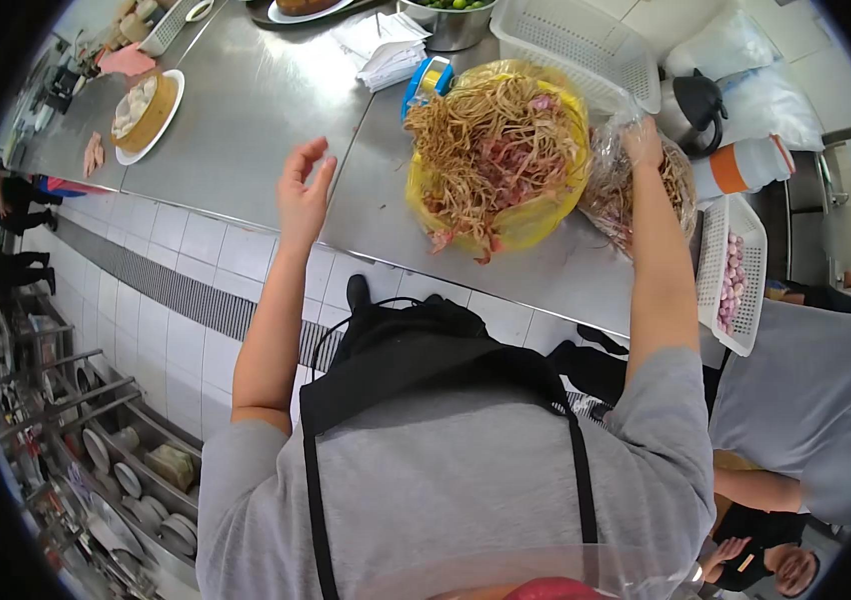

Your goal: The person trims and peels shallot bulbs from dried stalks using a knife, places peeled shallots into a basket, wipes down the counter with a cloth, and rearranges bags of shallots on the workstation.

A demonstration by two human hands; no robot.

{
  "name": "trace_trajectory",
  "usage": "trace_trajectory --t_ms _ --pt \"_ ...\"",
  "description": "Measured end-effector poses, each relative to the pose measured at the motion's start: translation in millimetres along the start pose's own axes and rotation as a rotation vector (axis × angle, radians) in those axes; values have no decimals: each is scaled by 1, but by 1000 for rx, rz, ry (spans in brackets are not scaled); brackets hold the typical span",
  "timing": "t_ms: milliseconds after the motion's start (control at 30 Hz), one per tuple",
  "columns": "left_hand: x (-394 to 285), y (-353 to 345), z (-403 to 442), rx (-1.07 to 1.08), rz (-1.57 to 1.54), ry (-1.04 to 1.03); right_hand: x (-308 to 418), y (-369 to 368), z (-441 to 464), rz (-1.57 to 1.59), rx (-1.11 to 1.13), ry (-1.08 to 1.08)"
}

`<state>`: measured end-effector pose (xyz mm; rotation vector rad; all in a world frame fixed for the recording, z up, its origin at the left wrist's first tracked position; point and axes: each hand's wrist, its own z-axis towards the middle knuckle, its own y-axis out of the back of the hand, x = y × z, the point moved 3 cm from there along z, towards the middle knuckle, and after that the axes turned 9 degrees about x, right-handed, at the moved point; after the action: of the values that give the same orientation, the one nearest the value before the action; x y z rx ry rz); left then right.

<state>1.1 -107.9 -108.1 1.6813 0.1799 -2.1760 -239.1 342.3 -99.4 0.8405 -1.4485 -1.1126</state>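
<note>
Over grey steel counter (236,120), left hand (303,193) hangs half-open, empty; right hand (645,146) touches transparent plastic bag (610,194), grip obscured. Likely slippery: grasp top.

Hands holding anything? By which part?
Left hand: nothing. Right hand: at the upper end of the clear plastic bag; gripping or reaching in, can't tell.

One yellow bag (543,222), one kettle (691,110) and three white baskets (586,45) (746,325) (163,34) show.
</note>
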Motion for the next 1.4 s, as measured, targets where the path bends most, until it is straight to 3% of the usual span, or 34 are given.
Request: trace_trajectory --t_ms 67,133,233,333,400,567,667,733,767,867,967,1033,1100,1133,1233,1300,1400 --pt "25 2 -5 192 63 167 -2 -2 25 -67 43 58" --pt "22 -14 -11 161 35 173 -9 -13 36 -82 103 -23" --pt "14 -25 -4 227 448 99 -1 -6 26 -67 4 38" --pt "18 -26 16 177 416 -88 -21 -27 48 -94 -113 211" --pt "8 -24 27 203 453 -47 -27 -27 47 -6 -113 64" --pt "-1 -20 37 128 440 -1 -4 -4 12 102 -20 -25" --pt "43 -16 51 268 565 -95 1 2 6 83 25 -53" --pt "58 -23 62 309 843 -314 4 6 5 96 -14 -91" --pt "68 -31 69 323 838 -333 4 6 2 93 -10 -104" --pt "78 -43 77 342 904 -209 9 15 -6 111 -3 -142" --pt "63 -62 65 718 965 -282 23 50 -36 95 -105 -76" --pt "63 -60 49 773 976 -291 14 77 -52 76 -190 4" --pt "51 -58 30 824 964 -352 -28 89 -46 349 -315 155" --pt "40 -56 20 836 962 -346 -43 94 -50 722 -274 171" --pt "14 -57 -19 879 995 -294 -75 116 -72 787 -285 59" --pt "4 -61 -42 969 1044 -342 -89 119 -85 853 -16 -213" --pt "-3 -73 -68 1053 1084 -331 -100 155 -118 807 -141 -268"
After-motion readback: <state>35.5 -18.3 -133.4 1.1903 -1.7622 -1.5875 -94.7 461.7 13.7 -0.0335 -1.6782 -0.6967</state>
